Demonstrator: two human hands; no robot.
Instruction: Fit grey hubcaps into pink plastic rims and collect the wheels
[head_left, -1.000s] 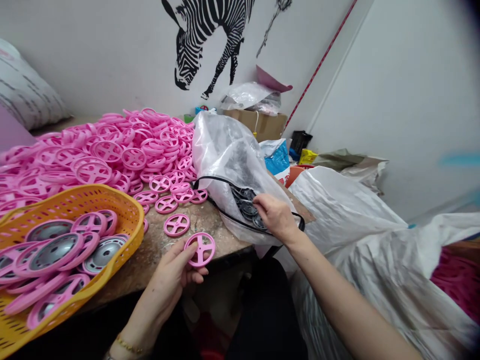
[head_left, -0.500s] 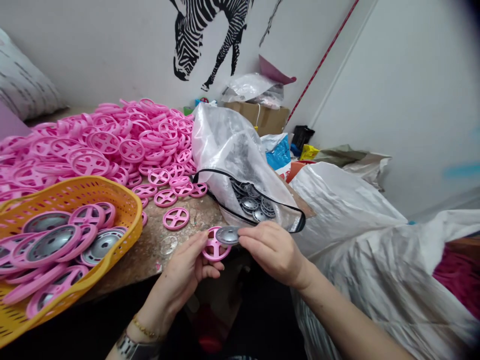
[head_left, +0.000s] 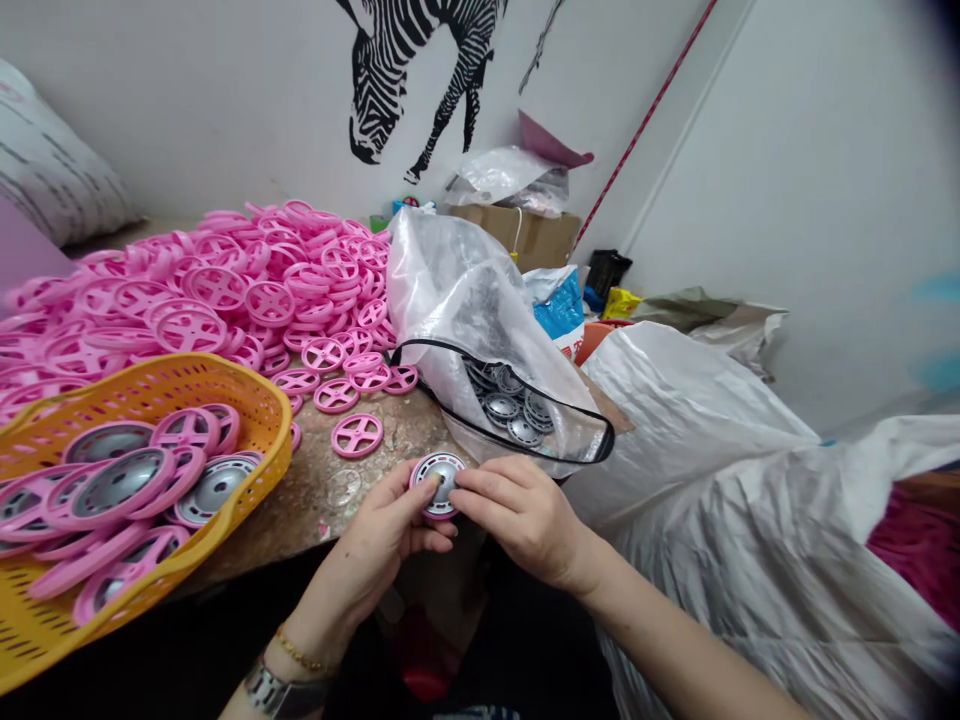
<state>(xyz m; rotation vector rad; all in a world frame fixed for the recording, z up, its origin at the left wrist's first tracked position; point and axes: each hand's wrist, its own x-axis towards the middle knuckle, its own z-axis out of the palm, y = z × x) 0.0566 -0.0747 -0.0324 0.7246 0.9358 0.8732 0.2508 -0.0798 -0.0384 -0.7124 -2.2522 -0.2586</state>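
Note:
Between my hands, at the front edge of the table, a silver hubcap (head_left: 444,468) lies face up over a pink toy wheel, whose rim shows around it. My left hand (head_left: 379,525) grips the wheel from the left, thumb on the hubcap's face and fingers underneath. The fingertips of my right hand (head_left: 529,518) are closed together on the hubcap's right side. Whether the hubcap is fully seated cannot be made out. Just beyond, a single pink spoked wheel (head_left: 357,436) rests on the table. More silver hubcaps (head_left: 523,430) fill the mouth of a clear plastic bag (head_left: 450,265).
An orange basket (head_left: 282,425) at the left holds pink wheels with silver centres. Behind it spreads a large pile of pink wheels (head_left: 217,285). White sacks (head_left: 675,400) stand to the right. A cardboard box (head_left: 551,238) is at the back near the wall.
The silver hubcap has moved left, from partly overlapping the pink wheel to lying over it. My right hand came along with it, and my left thumb now presses on its face.

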